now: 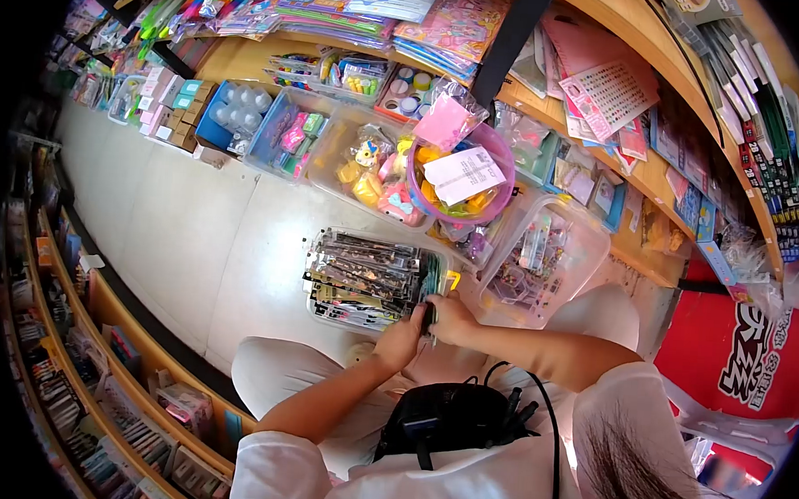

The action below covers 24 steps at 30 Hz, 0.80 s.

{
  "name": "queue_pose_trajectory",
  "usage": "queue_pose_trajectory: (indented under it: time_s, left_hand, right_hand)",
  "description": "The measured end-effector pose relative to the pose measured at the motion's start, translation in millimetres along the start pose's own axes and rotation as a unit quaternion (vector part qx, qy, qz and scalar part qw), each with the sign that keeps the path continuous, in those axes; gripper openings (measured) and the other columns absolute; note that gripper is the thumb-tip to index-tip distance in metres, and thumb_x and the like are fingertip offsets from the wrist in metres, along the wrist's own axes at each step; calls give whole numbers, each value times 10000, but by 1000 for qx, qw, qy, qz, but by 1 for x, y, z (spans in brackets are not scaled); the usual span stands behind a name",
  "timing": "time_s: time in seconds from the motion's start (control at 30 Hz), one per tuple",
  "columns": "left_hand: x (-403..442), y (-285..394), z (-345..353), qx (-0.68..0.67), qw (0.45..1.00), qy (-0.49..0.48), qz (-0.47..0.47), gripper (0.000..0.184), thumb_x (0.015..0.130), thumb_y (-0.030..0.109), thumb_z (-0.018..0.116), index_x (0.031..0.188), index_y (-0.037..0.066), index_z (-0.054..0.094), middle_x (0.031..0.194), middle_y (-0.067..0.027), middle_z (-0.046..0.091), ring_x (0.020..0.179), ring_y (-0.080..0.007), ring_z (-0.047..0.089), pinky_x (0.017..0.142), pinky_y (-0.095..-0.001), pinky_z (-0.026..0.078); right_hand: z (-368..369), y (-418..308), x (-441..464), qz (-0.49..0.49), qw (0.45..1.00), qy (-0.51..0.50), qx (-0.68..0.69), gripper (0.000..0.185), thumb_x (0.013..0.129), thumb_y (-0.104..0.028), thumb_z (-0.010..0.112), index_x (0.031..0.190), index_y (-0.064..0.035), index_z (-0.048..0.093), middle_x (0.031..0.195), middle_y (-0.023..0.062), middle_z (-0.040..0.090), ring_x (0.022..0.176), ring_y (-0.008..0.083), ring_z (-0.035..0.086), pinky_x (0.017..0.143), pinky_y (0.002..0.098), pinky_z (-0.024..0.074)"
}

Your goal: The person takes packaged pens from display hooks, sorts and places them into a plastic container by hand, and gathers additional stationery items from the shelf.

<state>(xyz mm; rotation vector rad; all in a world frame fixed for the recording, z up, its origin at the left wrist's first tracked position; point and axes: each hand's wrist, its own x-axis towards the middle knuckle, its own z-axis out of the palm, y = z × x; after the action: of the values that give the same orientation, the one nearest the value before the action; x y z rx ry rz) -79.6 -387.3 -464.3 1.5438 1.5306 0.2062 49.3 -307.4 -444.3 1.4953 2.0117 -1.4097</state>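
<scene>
Holding one dark item (428, 320) between them, two bare hands meet at the near right corner of one clear bin (324, 319) that sits on the pale floor (193, 216) in front of the person. The left hand (398, 341) has its fingers bent closed on the item from the near side, and the right hand (454, 318) closes on it from the other side; how tightly either one grips cannot be told. One yellow piece (453, 279) shows just beyond the right hand. Inside the bin lie many long, flat packets (362, 270), stacked and overlapping too much to count. To the right stands a second clear bin (592, 237), with small packs in it, and behind the first is a third (330, 186), holding several soft toys (368, 157) in yellow, white and pink. One round purple basket (507, 158) is beside the toys, with one white paper (465, 174) on top and one pink packet (449, 121) at its far edge. Farther left are two blue bins, one (262, 143) with pink and green packs, the other (213, 131) with clear round pieces. One black bag (445, 421) rests at the person's waist, between two bent knees. One red panel (695, 337) with black lettering stands at the far right.
</scene>
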Motion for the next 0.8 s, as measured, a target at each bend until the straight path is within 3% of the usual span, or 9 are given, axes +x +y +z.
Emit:
queue_pose_trajectory:
  time_s: [0.13, 0.27, 0.37, 0.47, 0.57, 0.63, 0.73, 0.8]
  left_hand:
    - [-9, 4, 4, 1, 1000, 29, 5, 598, 782, 106, 568, 1263, -42, 245, 843, -290, 577, 746, -444, 567, 633, -495, 453]
    - [-9, 0, 14, 44, 998, 36, 28, 505, 801, 150, 567, 1169, -66, 297, 828, -258, 587, 719, -422, 582, 620, -467, 474]
    - [4, -7, 20, 117, 993, 4, 19, 389, 836, 200, 525, 1085, -47, 355, 796, -198, 601, 656, -357, 616, 553, -415, 501]
    - [8, -4, 17, 194, 980, -16, 29, 289, 838, 174, 494, 1022, -25, 395, 773, -167, 607, 637, -314, 624, 533, -386, 504]
    - [14, -14, 26, 224, 973, -12, 52, 247, 812, 138, 491, 992, -20, 431, 764, -151, 612, 635, -295, 626, 536, -380, 503]
    - [21, -15, 30, 268, 961, -40, 48, 258, 822, 139, 482, 1018, -17, 421, 763, -134, 607, 649, -281, 636, 542, -352, 515]
    - [31, -19, 46, 243, 967, -76, 29, 296, 797, 123, 494, 1041, -30, 429, 776, -149, 608, 675, -297, 636, 586, -367, 519]
    - [24, -12, 45, 222, 974, -42, 16, 320, 804, 144, 506, 1057, -37, 432, 802, -171, 606, 686, -313, 633, 607, -378, 519]
  right_hand:
    - [25, 24, 27, -54, 997, 51, -16, 407, 627, -47, 648, 1015, 23, 548, 972, 232, 531, 967, 360, 522, 856, 394, 432]
    - [30, 24, 42, -126, 983, 132, 3, 248, 637, 19, 587, 875, 39, 519, 935, 247, 540, 907, 401, 541, 787, 430, 459]
    - [25, 17, 37, -101, 992, 61, -43, 232, 632, -4, 615, 845, 22, 526, 906, 236, 551, 902, 380, 552, 784, 421, 464]
    - [0, 3, 15, -159, 977, 2, -143, 268, 630, -15, 627, 878, -2, 528, 918, 183, 552, 886, 349, 562, 750, 413, 474]
    - [12, 20, 17, -183, 976, -12, -117, 231, 648, -33, 617, 861, -29, 527, 908, 161, 557, 882, 332, 570, 741, 412, 479]
    - [20, 31, 28, -149, 987, -35, -57, 194, 678, -53, 592, 861, -38, 529, 910, 153, 557, 886, 326, 571, 733, 411, 483]
    - [24, 39, 34, -203, 970, 18, -134, 159, 719, -86, 557, 871, -45, 531, 914, 144, 553, 884, 320, 576, 719, 410, 489]
    - [19, 37, 27, -226, 956, 30, -183, 156, 736, -101, 543, 881, -44, 529, 918, 143, 547, 877, 318, 580, 713, 408, 494]
